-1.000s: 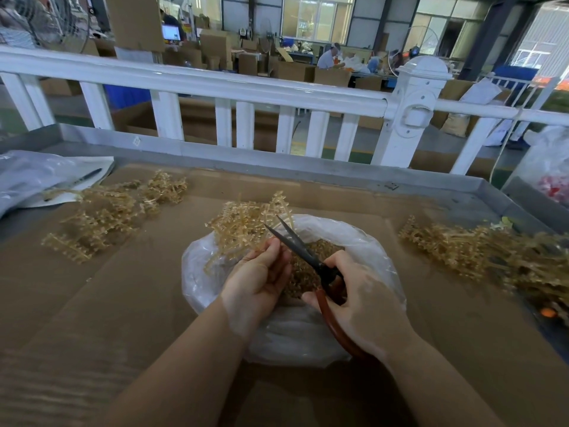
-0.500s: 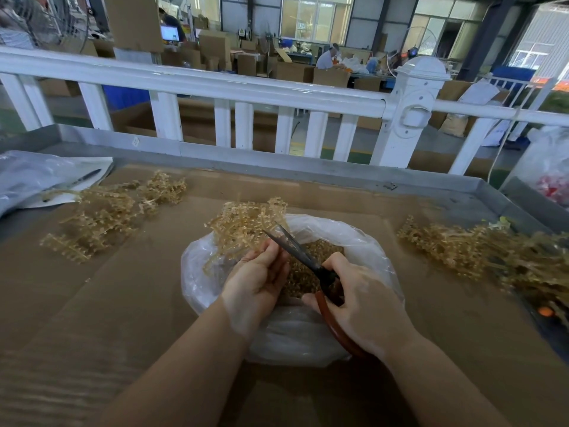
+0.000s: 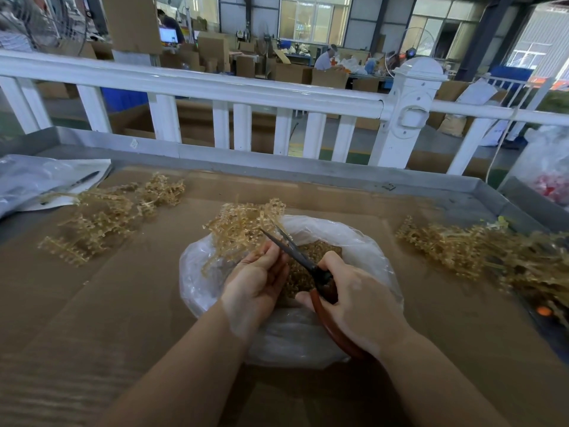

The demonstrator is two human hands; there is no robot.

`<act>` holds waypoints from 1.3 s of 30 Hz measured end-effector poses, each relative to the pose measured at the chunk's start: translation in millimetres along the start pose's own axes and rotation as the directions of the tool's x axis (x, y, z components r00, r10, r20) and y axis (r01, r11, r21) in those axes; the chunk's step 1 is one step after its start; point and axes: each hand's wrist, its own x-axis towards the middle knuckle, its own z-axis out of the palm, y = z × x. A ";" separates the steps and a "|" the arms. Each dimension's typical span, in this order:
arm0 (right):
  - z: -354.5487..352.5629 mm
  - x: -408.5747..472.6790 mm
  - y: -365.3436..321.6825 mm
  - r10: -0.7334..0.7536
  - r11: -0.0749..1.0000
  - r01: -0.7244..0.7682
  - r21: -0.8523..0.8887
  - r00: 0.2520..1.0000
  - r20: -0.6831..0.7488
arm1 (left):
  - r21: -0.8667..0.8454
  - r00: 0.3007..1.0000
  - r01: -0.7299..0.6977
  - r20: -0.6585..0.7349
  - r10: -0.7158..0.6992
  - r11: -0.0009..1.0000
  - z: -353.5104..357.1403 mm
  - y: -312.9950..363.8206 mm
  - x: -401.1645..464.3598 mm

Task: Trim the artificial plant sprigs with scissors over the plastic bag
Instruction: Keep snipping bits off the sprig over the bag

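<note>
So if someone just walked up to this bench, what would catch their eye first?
Dead centre, the left hand holds a tan sprig while the right hand works red-handled scissors over the clear plastic bag of trimmings. More sprigs lie heaped at left and right on the cardboard.

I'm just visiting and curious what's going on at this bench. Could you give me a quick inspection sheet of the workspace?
Surface: brown cardboard sheet lining a grey metal tray table.
Job's things: clear plastic bag open at centre, tan trimmings inside; sprig held over it; scissors with reddish handles, blades apart.
Clutter: sprig pile on the left; sprig pile on the right; grey plastic sheet at far left.
Hands: left hand grips the sprig; right hand grips the scissors.
Cables: thin cord hanging by the fence at right.
Surroundings: white fence; cardboard boxes and seated workers beyond.
</note>
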 end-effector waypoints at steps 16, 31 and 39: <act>-18.5 -2.8 -3.2 0.054 0.963 -0.051 0.264 0.999 -0.006 | -0.016 0.999 0.007 -0.033 -0.008 1.000 1.0 1.9 -0.3; -12.5 -5.4 3.5 -0.014 0.999 0.012 0.051 0.999 0.037 | -0.046 1.000 -0.004 0.005 0.004 0.999 -0.4 1.3 -2.8; -15.1 -6.4 3.0 -0.025 0.996 0.020 0.085 0.998 0.062 | -0.035 1.000 -0.011 0.010 0.011 0.999 0.4 -0.2 -2.4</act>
